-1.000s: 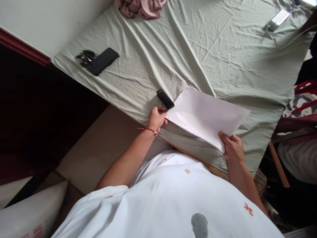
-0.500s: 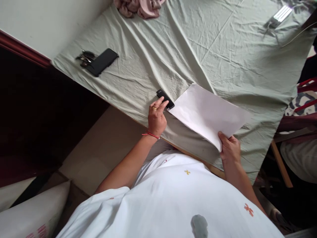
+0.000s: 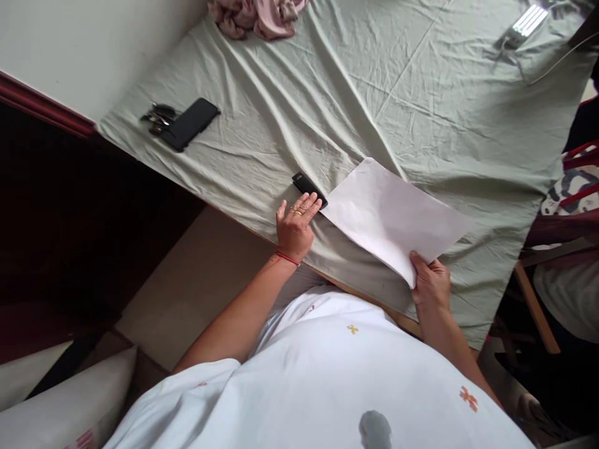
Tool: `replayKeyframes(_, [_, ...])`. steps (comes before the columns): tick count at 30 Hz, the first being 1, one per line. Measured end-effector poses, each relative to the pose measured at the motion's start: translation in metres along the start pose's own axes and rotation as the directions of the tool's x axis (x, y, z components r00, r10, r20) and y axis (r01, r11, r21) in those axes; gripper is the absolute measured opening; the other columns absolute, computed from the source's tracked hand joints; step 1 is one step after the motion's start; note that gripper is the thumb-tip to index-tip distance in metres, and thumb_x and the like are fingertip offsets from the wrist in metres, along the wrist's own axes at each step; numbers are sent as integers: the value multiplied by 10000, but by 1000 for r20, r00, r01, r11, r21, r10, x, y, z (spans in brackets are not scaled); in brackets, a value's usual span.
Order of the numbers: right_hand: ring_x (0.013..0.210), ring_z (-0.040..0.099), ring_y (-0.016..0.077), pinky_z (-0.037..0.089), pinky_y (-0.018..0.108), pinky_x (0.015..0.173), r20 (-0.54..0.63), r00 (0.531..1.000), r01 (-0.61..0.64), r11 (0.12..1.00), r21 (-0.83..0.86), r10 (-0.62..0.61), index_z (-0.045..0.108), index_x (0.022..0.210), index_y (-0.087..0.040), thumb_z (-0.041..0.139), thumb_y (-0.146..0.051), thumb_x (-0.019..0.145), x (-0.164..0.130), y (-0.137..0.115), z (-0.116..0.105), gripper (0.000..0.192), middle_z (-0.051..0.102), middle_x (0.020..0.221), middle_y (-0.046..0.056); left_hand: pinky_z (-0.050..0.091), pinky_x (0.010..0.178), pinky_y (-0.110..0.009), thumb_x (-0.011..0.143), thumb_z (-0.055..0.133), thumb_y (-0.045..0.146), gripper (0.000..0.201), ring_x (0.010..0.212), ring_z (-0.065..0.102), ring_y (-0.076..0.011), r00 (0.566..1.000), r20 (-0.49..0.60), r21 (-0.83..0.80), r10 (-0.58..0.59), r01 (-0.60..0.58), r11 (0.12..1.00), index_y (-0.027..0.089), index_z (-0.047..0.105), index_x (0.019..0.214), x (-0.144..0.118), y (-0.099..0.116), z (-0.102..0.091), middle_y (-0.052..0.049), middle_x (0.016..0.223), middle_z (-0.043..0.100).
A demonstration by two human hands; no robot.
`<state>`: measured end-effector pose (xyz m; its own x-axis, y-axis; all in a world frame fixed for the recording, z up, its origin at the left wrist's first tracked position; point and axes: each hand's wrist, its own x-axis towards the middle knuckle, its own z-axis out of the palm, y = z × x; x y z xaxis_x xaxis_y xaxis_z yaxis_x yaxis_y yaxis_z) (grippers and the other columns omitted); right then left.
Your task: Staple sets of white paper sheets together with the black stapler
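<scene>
A white sheet of paper (image 3: 390,218) lies tilted on the pale green cloth of the table (image 3: 327,93). My right hand (image 3: 430,284) pinches its near corner. My left hand (image 3: 294,224) lies flat on the cloth with its fingers spread, and the fingertips touch a small black stapler (image 3: 307,188) that sits at the paper's left corner. A red thread bracelet is on my left wrist.
A black phone (image 3: 191,123) and a bunch of keys (image 3: 158,116) lie at the table's left end. Pink crumpled cloth (image 3: 255,15) sits at the far edge, a white slatted object (image 3: 521,26) with a cable at the far right. A chair with bags (image 3: 573,199) stands on the right.
My left hand let go of the paper's left corner, reached up to the black stapler and now lies flat with fingers spread. The paper settled lower onto the cloth.
</scene>
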<state>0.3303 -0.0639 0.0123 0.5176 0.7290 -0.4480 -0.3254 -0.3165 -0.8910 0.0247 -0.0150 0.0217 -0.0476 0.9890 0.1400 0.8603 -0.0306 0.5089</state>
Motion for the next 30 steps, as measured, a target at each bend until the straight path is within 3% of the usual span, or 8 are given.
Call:
replayKeyframes(6, [839,739,186,622,321,778,29,1000,9,1000,-23,-8,786,869,-180,963,-353,523,-2,-2,2,426,802,854,33,285,1296,-555,907,429,53,625,1509,511,-238,999,-15,7,37,-37,999,314,665,1423,1,-8,8,-41,1555,599])
replayKeyframes(11, [834,737,178,623,316,775,-6,1000,-24,1000,-16,24,796,889,-176,982,-356,504,-9,-8,-10,463,810,894,37,403,1266,-421,940,434,96,598,1503,510,-211,982,-108,-131,156,-170,977,233,580,1504,-3,-19,4,-85,1591,568])
replayKeyframes(15, [789,728,150,616,273,746,-34,998,-49,997,-67,46,807,905,-178,995,-371,500,-11,-14,-36,486,817,909,32,520,1154,-403,1032,466,280,419,1408,591,-243,966,-257,-275,26,-99,956,199,630,1410,-14,-15,-11,-140,1490,642])
replayKeyframes(18, [748,718,133,601,240,693,-12,999,-50,992,-113,49,809,884,-176,998,-386,514,-10,-16,-54,465,820,903,35,623,899,-337,1062,452,466,403,1063,750,-209,986,-107,-533,-131,55,844,188,706,1203,-22,-5,-15,-123,1206,777])
replayKeyframes(22, [716,711,149,599,265,661,16,999,-39,987,-153,42,809,852,-174,996,-411,513,-10,-17,-62,454,821,899,48,604,707,-272,1014,479,630,542,826,749,-172,964,196,-741,-182,267,616,174,679,1229,-30,3,-6,-104,1045,806])
replayKeyframes(26, [733,709,169,602,305,691,57,998,-14,983,-185,25,804,848,-171,988,-423,526,-9,-17,-57,449,818,897,57,584,720,-273,894,682,575,464,800,737,-189,960,265,-734,-94,264,625,149,723,1076,-30,5,4,-66,850,779])
replayKeyframes(30, [824,713,174,592,317,778,130,991,52,978,-204,-26,800,960,-178,955,-438,602,-3,-15,-50,468,817,987,58,515,644,-246,896,653,480,326,693,671,-150,963,253,-664,-89,239,708,158,704,889,-28,5,9,-30,764,735])
